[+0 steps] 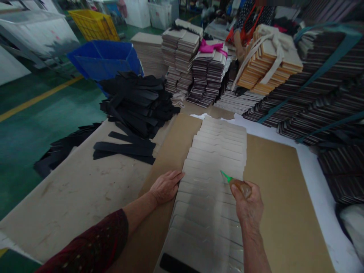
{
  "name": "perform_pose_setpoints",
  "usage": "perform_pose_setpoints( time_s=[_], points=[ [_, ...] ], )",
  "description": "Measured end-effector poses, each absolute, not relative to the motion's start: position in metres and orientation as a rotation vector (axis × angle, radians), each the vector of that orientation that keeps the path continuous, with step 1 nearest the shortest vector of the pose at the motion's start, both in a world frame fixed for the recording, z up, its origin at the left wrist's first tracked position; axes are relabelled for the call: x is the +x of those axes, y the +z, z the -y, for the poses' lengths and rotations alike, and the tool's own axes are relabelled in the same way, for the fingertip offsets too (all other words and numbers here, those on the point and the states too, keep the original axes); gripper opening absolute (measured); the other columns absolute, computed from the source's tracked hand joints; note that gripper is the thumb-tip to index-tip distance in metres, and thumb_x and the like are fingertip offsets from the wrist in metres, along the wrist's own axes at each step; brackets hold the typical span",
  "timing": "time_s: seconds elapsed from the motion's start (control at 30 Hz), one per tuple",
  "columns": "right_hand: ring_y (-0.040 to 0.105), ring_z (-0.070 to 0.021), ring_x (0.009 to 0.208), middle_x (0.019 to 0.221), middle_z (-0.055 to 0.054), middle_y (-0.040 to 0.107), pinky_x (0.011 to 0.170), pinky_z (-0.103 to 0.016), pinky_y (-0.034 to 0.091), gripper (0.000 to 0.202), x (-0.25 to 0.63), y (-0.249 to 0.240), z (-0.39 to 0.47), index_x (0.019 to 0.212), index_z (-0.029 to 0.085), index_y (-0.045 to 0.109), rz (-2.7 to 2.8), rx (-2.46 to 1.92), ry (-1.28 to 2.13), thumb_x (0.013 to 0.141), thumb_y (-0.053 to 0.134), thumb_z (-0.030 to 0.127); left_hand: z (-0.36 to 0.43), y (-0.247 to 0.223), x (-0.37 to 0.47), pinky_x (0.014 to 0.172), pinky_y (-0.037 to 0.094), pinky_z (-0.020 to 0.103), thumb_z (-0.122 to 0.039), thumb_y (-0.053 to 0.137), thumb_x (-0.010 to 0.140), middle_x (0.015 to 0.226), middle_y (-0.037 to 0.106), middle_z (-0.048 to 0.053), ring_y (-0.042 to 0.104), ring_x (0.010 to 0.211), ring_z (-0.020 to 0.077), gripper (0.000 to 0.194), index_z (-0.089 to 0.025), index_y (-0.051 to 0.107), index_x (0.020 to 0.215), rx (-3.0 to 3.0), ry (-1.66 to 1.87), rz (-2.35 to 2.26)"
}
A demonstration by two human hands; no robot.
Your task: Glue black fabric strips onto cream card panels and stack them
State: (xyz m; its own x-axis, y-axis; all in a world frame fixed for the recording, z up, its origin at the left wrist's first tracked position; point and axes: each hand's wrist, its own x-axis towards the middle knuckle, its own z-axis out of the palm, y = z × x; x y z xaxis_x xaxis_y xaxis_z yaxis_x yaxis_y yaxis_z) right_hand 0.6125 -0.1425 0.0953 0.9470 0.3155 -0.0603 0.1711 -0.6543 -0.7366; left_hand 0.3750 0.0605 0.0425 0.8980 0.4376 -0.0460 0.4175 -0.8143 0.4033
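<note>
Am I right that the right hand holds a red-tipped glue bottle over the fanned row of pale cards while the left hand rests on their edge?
Not quite: the head view shows the nozzle tip is green, not red. The right hand holds the green-tipped glue bottle over the fanned row of pale cards, and the left hand rests on their left edge.

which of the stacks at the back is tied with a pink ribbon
The dark striped stack in the middle, just left of the tan stack bound with a cream strap. Only it carries a pink bow on top.
</note>
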Motion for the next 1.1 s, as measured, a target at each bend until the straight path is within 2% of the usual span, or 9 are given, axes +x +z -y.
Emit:
perform_pose_setpoints(
  time_s=[0.4,1.1],
  points=[
    [0.060,-0.0246,0.089,0.104,-0.007,0.066,0.082,-0.037,0.046,0.062,0.611,0.106,0.126,0.112,0.021,0.063,0.394,-2.326,0.318,0.065,0.068,0.062,-0.058,0.043,0.375,0.104,0.046,0.038,-0.018,0.047,0.090,0.135,0.056,0.005,0.053,0.118,0.0229,0.050,-0.023,0.048,0.140,2.651,0.067,-0.643],
    [0.058,-0.0245,0.092,0.107,-0.007,0.064,0.080,-0.036,0.043,0.051,0.568,0.106,0.079,0.113,0.022,0.061,0.653,-2.231,0.421,0.075,0.061,0.056,-0.057,0.043,0.375,0.103,0.046,0.039,-0.019,0.048,0.088,0.136,0.055,0.006,0.054,0.117,0.0239,0.054,-0.024,0.046,0.142,2.662,0.046,-0.628]
  ],
)
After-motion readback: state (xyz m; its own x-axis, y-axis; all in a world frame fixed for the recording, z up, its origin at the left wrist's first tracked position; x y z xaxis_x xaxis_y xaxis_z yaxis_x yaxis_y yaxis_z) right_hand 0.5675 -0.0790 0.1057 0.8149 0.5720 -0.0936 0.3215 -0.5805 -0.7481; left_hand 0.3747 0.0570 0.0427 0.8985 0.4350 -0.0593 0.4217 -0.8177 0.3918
